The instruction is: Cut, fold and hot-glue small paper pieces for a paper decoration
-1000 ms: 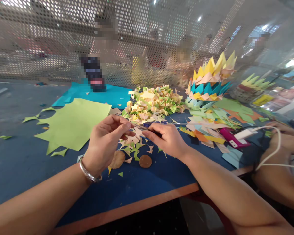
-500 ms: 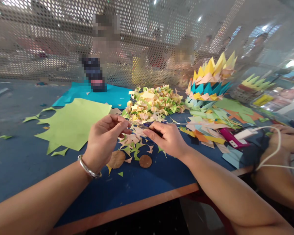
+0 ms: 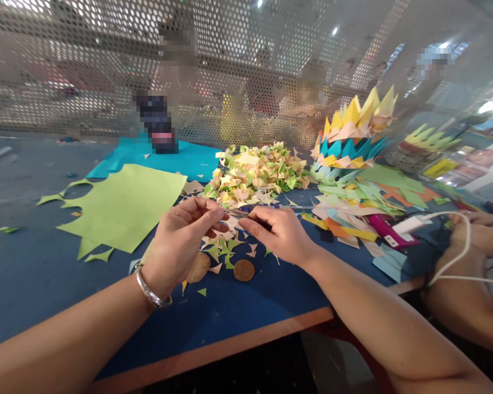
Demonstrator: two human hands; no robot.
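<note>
My left hand [image 3: 191, 232], with a silver bangle at its wrist, is closed in a pinch. Whatever lies between its fingertips is too small to make out. My right hand [image 3: 281, 230] grips a slim metal tool [image 3: 239, 212]; fingers cover most of it, and its thin end points left at the left fingertips. Below and behind both hands lie pale pink and green paper scraps [image 3: 225, 249]. Two round brown discs rest near the table's front: one partly behind my left wrist [image 3: 200, 268], the other disc [image 3: 244, 270] in full view.
Small curled paper pieces [image 3: 258, 172] are heaped behind my hands. A green sheet [image 3: 127, 210] with scalloped edges and a blue sheet [image 3: 197, 161] lie left. At right stand a layered paper crown stack [image 3: 349, 145], paper strips, a magenta power strip [image 3: 388, 232] and another person's arm [image 3: 464, 284].
My left hand has shifted slightly right, nearer the tool's tip, uncovering a pale blue scrap by its wrist. My right hand has hardly moved and keeps its grip.
</note>
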